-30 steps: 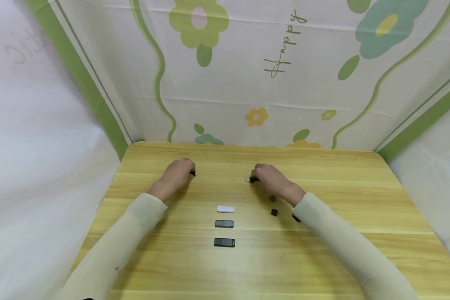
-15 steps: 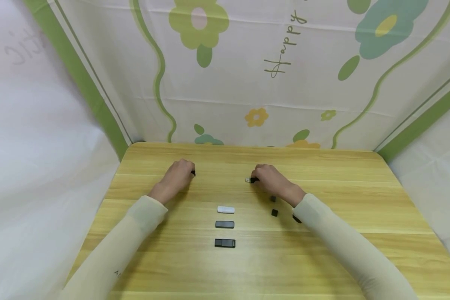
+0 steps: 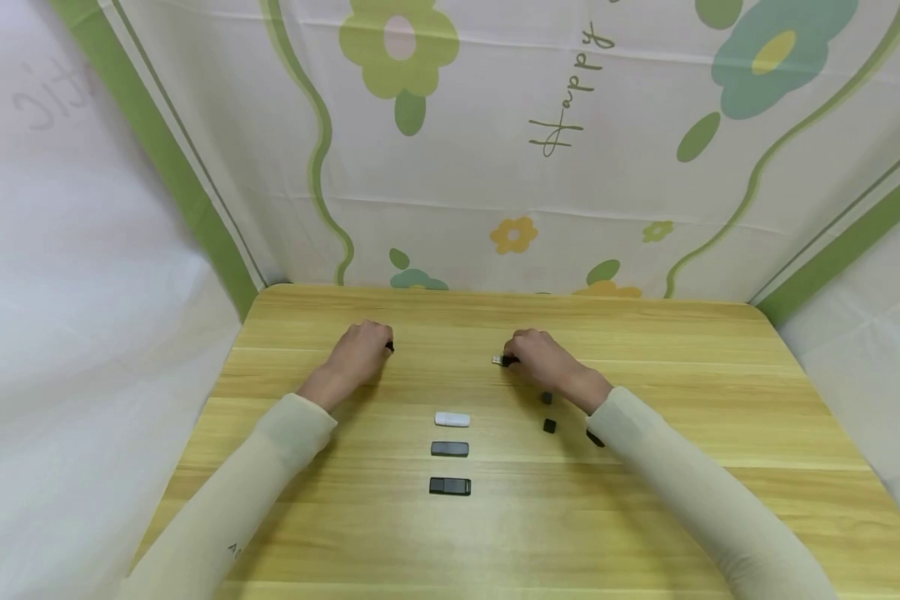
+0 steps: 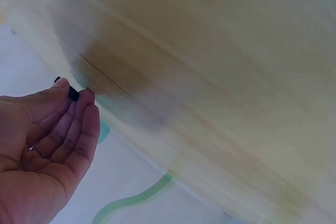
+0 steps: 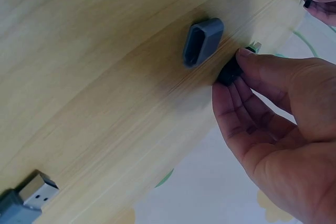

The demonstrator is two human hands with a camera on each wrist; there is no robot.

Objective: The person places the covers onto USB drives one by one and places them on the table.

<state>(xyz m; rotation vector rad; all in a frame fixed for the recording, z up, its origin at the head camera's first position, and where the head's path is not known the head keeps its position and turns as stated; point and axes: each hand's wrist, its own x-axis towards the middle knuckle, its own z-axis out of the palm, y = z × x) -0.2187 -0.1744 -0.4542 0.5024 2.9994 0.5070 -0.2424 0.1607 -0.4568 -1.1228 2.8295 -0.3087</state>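
My left hand [image 3: 358, 354] pinches a small black cap [image 4: 73, 93] between thumb and fingertips over the table's back left. My right hand [image 3: 546, 360] pinches a black USB stick [image 5: 229, 72] on the back right side. Its bare metal plug [image 3: 497, 360] points left, towards the left hand. The two hands are well apart. A grey hollow USB cap [image 5: 202, 43] sits on the table by the right fingertips. At lower left in the right wrist view, a grey USB stick [image 5: 18, 208] shows its metal plug.
In the middle lie a white USB stick [image 3: 452, 419], a dark grey one [image 3: 450, 449] and a black one [image 3: 450, 486], in a column. Another small dark cap [image 3: 550, 426] rests below the right wrist. A printed curtain [image 3: 465, 167] hangs behind the wooden table [image 3: 450, 550].
My left hand has shifted very slightly to the right with the black cap. The right hand keeps its hold on the USB stick in about the same place.
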